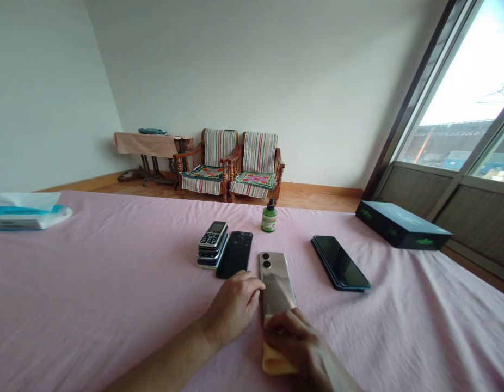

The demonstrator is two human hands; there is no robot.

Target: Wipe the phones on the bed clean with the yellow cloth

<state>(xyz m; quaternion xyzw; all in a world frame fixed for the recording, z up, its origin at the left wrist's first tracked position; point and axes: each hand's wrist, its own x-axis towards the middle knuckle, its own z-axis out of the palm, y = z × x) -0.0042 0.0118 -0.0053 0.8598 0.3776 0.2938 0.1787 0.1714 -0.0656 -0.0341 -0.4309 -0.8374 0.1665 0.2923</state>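
A gold phone lies back up on the pink cloth, its two round cameras at the far left corner. My left hand touches its left edge with closed fingers; whether they pinch anything is hidden. Over the phone's near end, my right hand is closed on a yellow cloth. Just beyond my left hand is a black phone, beside a stack of small phones topped by a silver keypad phone. To the right lie dark phones, one on another, the top one screen up.
A green spray bottle stands beyond the gold phone. A black box sits at the far right, and a tissue pack at the far left. Two wooden chairs stand past the pink-covered surface.
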